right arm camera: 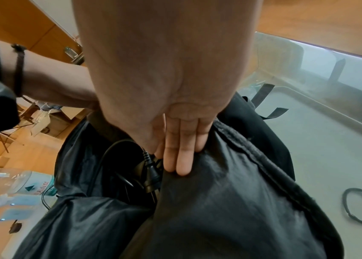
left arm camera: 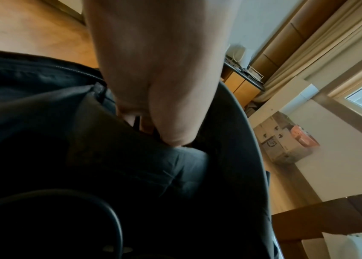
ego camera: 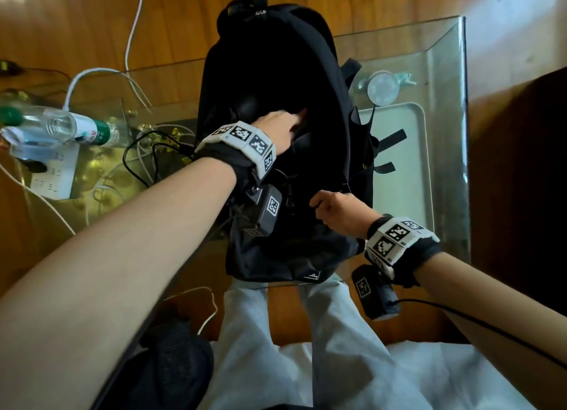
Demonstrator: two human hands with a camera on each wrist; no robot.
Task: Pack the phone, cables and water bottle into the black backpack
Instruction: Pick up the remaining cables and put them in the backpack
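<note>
The black backpack (ego camera: 276, 56) lies on the glass table (ego camera: 445, 56) with its main opening towards me. My left hand (ego camera: 277, 122) reaches into that opening. In the left wrist view its bunched fingertips (left arm camera: 171, 138) are buried in an inner pocket of the backpack (left arm camera: 131, 175), and what they hold is hidden. My right hand (ego camera: 334, 210) grips the near right rim of the opening, with its fingers (right arm camera: 182, 157) over the lining (right arm camera: 230, 210). A black cable with a plug (right arm camera: 151, 173) lies inside. The clear water bottle (ego camera: 70, 127) lies on the table at the left. No phone is visible.
A white power strip (ego camera: 52, 170) with white cables (ego camera: 101, 72) and a black cable (ego camera: 138, 151) sits left of the bag. A pale tray (ego camera: 399, 164) and a round metal fitting (ego camera: 383, 87) show at the right. A black hair tie (right arm camera: 359, 206) lies near the bag. My legs are below the table's near edge.
</note>
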